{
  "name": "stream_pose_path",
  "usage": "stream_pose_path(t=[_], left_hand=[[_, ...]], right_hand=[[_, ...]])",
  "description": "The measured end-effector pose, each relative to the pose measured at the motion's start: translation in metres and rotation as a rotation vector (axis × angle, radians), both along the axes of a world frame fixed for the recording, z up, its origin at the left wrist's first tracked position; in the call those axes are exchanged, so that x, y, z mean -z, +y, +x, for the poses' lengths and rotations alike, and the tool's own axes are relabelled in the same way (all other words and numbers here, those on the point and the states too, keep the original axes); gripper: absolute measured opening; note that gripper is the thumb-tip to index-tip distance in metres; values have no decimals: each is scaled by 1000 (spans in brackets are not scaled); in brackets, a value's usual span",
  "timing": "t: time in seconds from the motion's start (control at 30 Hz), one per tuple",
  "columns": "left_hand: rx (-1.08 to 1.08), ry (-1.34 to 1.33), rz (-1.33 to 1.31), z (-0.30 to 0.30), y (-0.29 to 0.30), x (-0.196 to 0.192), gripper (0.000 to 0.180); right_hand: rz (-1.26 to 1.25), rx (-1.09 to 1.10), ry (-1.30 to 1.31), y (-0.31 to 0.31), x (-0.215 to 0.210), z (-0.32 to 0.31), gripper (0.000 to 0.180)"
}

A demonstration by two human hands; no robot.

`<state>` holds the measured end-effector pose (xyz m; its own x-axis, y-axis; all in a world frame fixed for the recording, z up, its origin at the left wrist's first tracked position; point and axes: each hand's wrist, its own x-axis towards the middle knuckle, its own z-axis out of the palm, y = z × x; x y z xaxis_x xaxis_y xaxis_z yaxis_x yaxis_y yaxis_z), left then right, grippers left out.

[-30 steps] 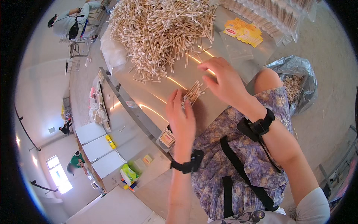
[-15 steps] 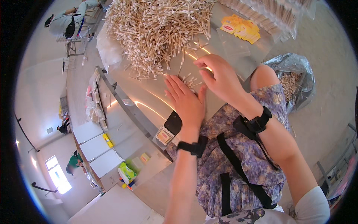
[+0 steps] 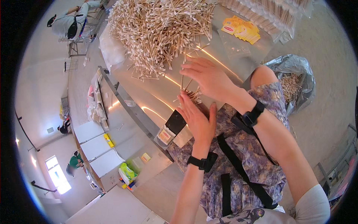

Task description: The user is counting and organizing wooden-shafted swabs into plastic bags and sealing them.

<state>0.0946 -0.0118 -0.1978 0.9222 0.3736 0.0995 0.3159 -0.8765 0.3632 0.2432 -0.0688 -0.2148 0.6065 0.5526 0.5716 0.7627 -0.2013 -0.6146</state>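
Near the middle of the frame the left hand (image 3: pixel 198 118) stands almost flat, fingers straight and together, its palm pressed against a small bundle of cotton swabs (image 3: pixel 193 96). The right hand (image 3: pixel 209 76) comes in from the right, palm down and fingers spread loosely over the top of that bundle — the swabs sit squeezed between the two hands, so neither is closed in a fist. Both wrists wear dark bands.

The bundle lies at the near edge of a shiny metal table (image 3: pixel 156 95), which runs diagonally from upper right to lower left. Just beyond the right hand's fingertips, in the upper middle, spreads a big loose heap of swabs (image 3: pixel 160 30). A black brush-like tool (image 3: pixel 170 127) rests on the table edge, just left of the left hand. Yellow packets (image 3: pixel 241 30) lie upper right, well apart, with bare metal between — and a grey bag of swabs (image 3: pixel 294 80) sits at the right.
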Motion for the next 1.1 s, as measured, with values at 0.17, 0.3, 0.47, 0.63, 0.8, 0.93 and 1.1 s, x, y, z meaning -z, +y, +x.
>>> stream_pose_path(t=[0.17,0.3,0.47,0.63,0.8,0.93,1.1], left_hand=[[-98,-84,-116,-13,8,-6,92],[-139,-65,-97,-21,21,-12,94],[-147,-64,-77,-23,26,-13,91],[-48,1,21,-18,20,-17,91],[25,86,115,0,7,-8,95],[20,97,153,29,26,5,97],[-5,64,252,44,58,6,96]], right_hand=[[-110,-44,-197,14,4,5,20],[-284,-111,-85,15,-7,-2,6],[-312,-232,-36,13,-2,-8,20],[-170,-362,176,4,-5,-18,17],[14,-23,455,-9,-13,-4,12],[103,70,533,-19,-16,-2,12],[94,62,499,-11,-22,-2,12]])
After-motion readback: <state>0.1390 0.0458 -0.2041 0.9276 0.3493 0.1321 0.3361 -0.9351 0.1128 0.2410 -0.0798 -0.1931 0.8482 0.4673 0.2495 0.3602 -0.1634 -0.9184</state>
